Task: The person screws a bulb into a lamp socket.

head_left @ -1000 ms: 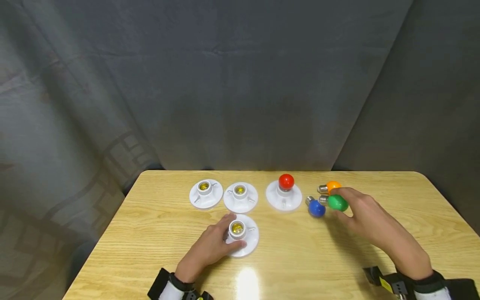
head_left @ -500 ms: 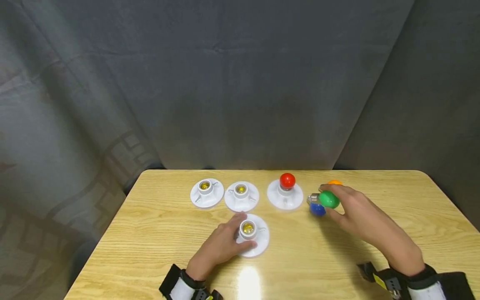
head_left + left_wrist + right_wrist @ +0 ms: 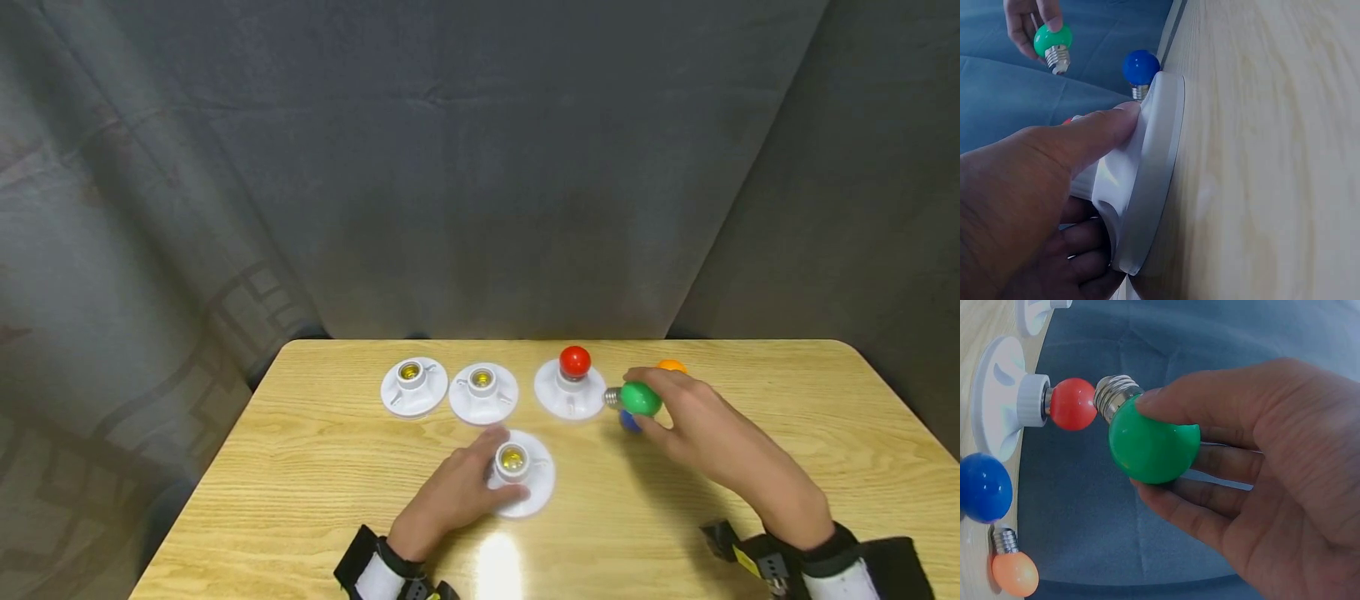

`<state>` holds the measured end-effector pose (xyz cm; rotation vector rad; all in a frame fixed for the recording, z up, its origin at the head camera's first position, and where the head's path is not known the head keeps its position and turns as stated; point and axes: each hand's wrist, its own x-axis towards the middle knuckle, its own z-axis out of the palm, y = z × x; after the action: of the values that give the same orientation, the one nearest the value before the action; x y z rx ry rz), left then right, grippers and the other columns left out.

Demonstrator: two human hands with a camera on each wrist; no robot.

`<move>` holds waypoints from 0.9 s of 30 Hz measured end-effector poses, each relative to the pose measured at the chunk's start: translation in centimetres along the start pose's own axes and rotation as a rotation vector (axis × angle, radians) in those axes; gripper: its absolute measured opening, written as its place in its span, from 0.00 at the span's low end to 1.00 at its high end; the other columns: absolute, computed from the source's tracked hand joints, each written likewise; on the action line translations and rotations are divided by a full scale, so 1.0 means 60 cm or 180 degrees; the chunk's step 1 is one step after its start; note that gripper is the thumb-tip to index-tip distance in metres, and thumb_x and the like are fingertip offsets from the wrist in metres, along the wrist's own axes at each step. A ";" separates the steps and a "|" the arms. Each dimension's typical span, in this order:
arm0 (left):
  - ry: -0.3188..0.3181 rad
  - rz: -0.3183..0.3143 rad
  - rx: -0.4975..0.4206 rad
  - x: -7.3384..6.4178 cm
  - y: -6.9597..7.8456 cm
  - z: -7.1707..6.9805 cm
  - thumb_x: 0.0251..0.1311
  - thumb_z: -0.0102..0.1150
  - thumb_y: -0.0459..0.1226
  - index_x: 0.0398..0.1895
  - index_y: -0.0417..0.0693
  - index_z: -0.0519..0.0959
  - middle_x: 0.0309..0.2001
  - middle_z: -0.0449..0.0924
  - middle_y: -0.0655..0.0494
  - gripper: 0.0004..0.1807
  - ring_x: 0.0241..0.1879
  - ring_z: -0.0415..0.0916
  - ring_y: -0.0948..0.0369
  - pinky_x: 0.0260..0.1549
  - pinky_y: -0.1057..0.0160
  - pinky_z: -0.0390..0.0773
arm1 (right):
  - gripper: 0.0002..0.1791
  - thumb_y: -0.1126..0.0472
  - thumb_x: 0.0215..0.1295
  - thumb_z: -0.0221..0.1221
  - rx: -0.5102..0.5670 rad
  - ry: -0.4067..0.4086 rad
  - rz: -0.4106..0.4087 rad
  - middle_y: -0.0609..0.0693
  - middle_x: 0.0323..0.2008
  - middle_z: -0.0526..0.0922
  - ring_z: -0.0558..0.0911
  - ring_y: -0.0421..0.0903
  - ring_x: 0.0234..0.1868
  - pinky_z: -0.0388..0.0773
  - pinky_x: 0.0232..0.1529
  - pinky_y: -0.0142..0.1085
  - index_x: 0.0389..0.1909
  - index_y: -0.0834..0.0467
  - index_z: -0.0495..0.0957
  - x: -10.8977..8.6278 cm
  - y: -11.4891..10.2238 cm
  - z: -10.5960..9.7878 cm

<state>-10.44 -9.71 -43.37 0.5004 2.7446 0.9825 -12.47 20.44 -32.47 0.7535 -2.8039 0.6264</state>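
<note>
My right hand [image 3: 701, 421] pinches a green light bulb [image 3: 1154, 440] between thumb and fingers, raised above the table with its metal screw base pointing left. Beneath it in the head view, a blue bulb [image 3: 630, 421] is partly covered. My left hand [image 3: 461, 487] grips the rim of a white lamp holder [image 3: 536, 492] near the front of the table; its brass-coloured socket [image 3: 513, 458] faces up with no bulb in it. In the left wrist view the thumb lies on the holder's base [image 3: 1154, 156] and the fingers curl round its far side.
Behind stand two bulbless white lamp holders [image 3: 412, 402] side by side and a third holder [image 3: 555, 404] bearing a red bulb [image 3: 575, 362]. An orange bulb [image 3: 1016, 574] lies at the right, mostly hidden by my hand in the head view. A grey curtain [image 3: 480, 167] hangs behind the wooden table [image 3: 300, 467].
My right hand has lifted the green bulb off the table and carried it left, over the blue bulb. My left hand has slid the front lamp holder to the right.
</note>
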 end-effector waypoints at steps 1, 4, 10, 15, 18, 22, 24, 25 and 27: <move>-0.0007 0.0003 0.0012 0.001 0.002 0.001 0.54 0.64 0.59 0.72 0.48 0.63 0.73 0.62 0.51 0.46 0.70 0.64 0.51 0.69 0.50 0.66 | 0.24 0.69 0.50 0.69 0.0003 0.0012 -0.0027 0.58 0.45 0.84 0.83 0.50 0.43 0.83 0.42 0.46 0.51 0.62 0.76 0.000 -0.001 0.001; -0.0027 0.0007 0.0058 0.003 0.006 0.004 0.54 0.63 0.59 0.72 0.49 0.63 0.73 0.62 0.51 0.45 0.69 0.65 0.50 0.68 0.49 0.67 | 0.24 0.70 0.50 0.69 0.0015 0.0072 -0.0134 0.57 0.46 0.84 0.83 0.51 0.45 0.83 0.43 0.47 0.51 0.61 0.77 0.002 -0.005 0.003; -0.0042 -0.0001 0.0120 0.006 0.013 0.009 0.54 0.63 0.60 0.72 0.50 0.63 0.73 0.62 0.51 0.46 0.69 0.66 0.49 0.67 0.49 0.68 | 0.23 0.68 0.52 0.68 0.0067 0.0109 -0.0276 0.59 0.51 0.83 0.82 0.58 0.52 0.82 0.49 0.52 0.52 0.63 0.79 0.005 -0.012 0.008; -0.0062 0.0000 0.0159 0.008 0.016 0.011 0.54 0.63 0.60 0.72 0.51 0.63 0.73 0.62 0.52 0.45 0.69 0.66 0.49 0.67 0.49 0.68 | 0.25 0.69 0.53 0.67 0.0092 0.0030 -0.0271 0.62 0.54 0.81 0.81 0.61 0.54 0.81 0.50 0.54 0.55 0.64 0.78 0.006 -0.020 0.008; -0.0075 0.0006 0.0158 0.009 0.019 0.013 0.53 0.63 0.61 0.72 0.52 0.63 0.73 0.62 0.52 0.45 0.69 0.66 0.49 0.67 0.49 0.68 | 0.26 0.70 0.54 0.66 0.0085 0.0001 -0.0287 0.62 0.54 0.80 0.80 0.61 0.54 0.81 0.50 0.55 0.56 0.63 0.77 0.007 -0.025 0.008; -0.0080 0.0030 0.0189 0.011 0.022 0.017 0.53 0.63 0.61 0.72 0.52 0.63 0.73 0.62 0.52 0.46 0.68 0.67 0.49 0.66 0.49 0.70 | 0.27 0.70 0.53 0.67 0.0076 0.0013 -0.0334 0.61 0.54 0.82 0.80 0.59 0.53 0.81 0.51 0.55 0.56 0.63 0.77 0.011 -0.029 0.010; -0.0077 0.0053 0.0196 0.011 0.024 0.018 0.53 0.63 0.61 0.72 0.52 0.63 0.73 0.62 0.51 0.46 0.67 0.68 0.48 0.65 0.49 0.70 | 0.27 0.69 0.52 0.67 0.0092 0.0020 -0.0346 0.60 0.53 0.82 0.81 0.59 0.52 0.80 0.51 0.55 0.56 0.63 0.76 0.013 -0.031 0.011; -0.0075 0.0066 0.0203 0.011 0.025 0.019 0.53 0.63 0.61 0.72 0.52 0.63 0.73 0.62 0.51 0.46 0.67 0.68 0.48 0.65 0.48 0.71 | 0.27 0.69 0.52 0.68 0.0107 0.0024 -0.0348 0.60 0.53 0.82 0.81 0.59 0.52 0.80 0.51 0.55 0.56 0.63 0.76 0.014 -0.031 0.012; -0.0069 0.0089 0.0201 0.012 0.026 0.020 0.53 0.63 0.61 0.72 0.51 0.63 0.73 0.63 0.50 0.46 0.67 0.68 0.48 0.65 0.48 0.71 | 0.27 0.69 0.52 0.68 0.0146 0.0024 -0.0345 0.60 0.52 0.82 0.81 0.58 0.51 0.80 0.51 0.56 0.56 0.63 0.76 0.017 -0.032 0.014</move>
<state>-10.36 -7.64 -43.34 0.5577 2.7638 0.8934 -12.39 18.10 -32.28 0.9030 -2.7285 0.6751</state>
